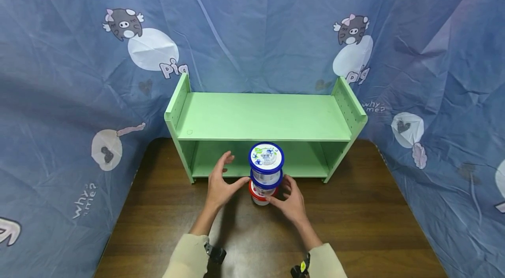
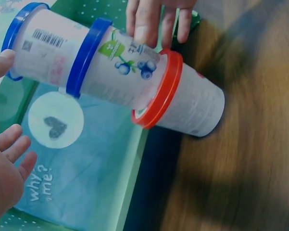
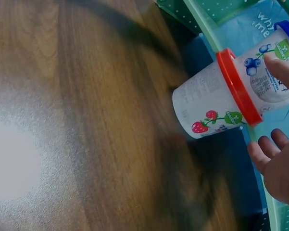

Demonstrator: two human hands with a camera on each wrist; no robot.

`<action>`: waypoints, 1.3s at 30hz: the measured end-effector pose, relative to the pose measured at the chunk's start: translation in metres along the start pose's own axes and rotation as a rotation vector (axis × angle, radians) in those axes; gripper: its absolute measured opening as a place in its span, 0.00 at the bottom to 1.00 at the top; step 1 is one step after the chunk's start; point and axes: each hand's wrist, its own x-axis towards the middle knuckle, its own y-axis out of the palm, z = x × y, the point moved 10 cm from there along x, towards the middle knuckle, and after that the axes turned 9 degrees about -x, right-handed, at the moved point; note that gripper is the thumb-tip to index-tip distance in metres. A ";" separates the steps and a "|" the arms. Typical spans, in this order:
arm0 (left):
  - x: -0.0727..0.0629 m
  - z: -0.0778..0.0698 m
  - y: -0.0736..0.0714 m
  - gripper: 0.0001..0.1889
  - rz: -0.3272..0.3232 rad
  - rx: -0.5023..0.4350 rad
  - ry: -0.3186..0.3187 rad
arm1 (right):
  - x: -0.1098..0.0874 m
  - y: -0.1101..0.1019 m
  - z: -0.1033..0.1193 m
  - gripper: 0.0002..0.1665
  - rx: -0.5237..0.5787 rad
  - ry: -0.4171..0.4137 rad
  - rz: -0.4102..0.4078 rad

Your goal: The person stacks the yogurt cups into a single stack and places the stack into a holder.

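Note:
Three white tubs stand stacked on the wooden table, in front of the shelf. Lowest is a tub with a red lid and printed strawberries point(image 3: 202, 101). On it sits a blue-lidded tub with printed blueberries point(image 2: 120, 70), and a second blue-lidded tub point(image 1: 266, 157) tops the stack. My left hand point(image 1: 221, 188) is left of the stack, fingers spread, its thumb tip overlapping the top tub's lid rim in the left wrist view. To the right, my right hand point(image 1: 293, 203) has its fingers loosely apart, thumb right at the middle tub's side.
A light green two-tier shelf point(image 1: 260, 115) stands at the back of the brown wooden table point(image 1: 355, 225), close behind the stack. Blue patterned cloth point(image 1: 252, 28) hangs behind it and along both sides.

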 end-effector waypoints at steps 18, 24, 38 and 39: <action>0.005 -0.011 -0.055 0.46 -0.115 0.056 0.090 | -0.005 0.013 -0.022 0.57 -0.041 0.055 0.051; 0.008 -0.019 -0.074 0.46 -0.166 0.033 0.135 | -0.005 0.016 -0.027 0.57 -0.036 0.060 0.053; 0.017 -0.034 -0.107 0.44 -0.246 0.054 0.207 | -0.007 0.024 -0.033 0.58 -0.056 0.035 0.046; 0.017 -0.035 -0.109 0.44 -0.249 0.054 0.212 | -0.007 0.024 -0.033 0.58 -0.058 0.030 0.042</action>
